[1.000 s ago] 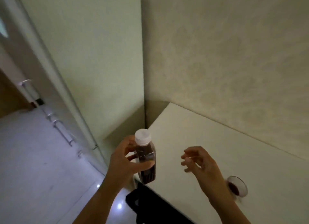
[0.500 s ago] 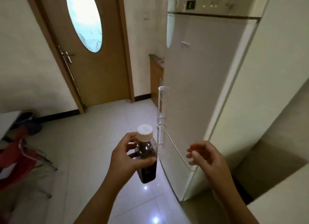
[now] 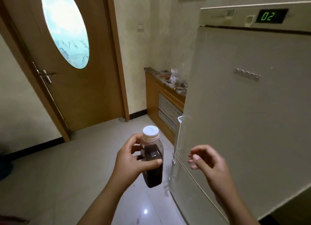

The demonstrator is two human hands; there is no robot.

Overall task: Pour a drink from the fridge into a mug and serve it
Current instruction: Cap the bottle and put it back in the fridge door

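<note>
My left hand [image 3: 131,162] grips a small clear bottle [image 3: 154,172] of dark drink with a white cap, held upright in front of me at chest height. My right hand [image 3: 208,164] hovers to the right of the bottle, empty, fingers loosely curled and apart. Just behind my right hand stands the tall white fridge [image 3: 244,98], its doors shut and a green "02" on its display. Its door handle [image 3: 176,140] runs down the left edge, close to the bottle. No mug is in view.
A wooden door [image 3: 80,90] with an oval frosted window is at the back left. A low wooden radiator cabinet [image 3: 161,103] with clutter on top stands against the wall beside the fridge. Pale glossy floor tiles [image 3: 67,174] spread below.
The view has swung left from the white counter and mug to the fridge front and door, then moved closer to the fridge. Both hands keep their pose, the bottle still in the left.
</note>
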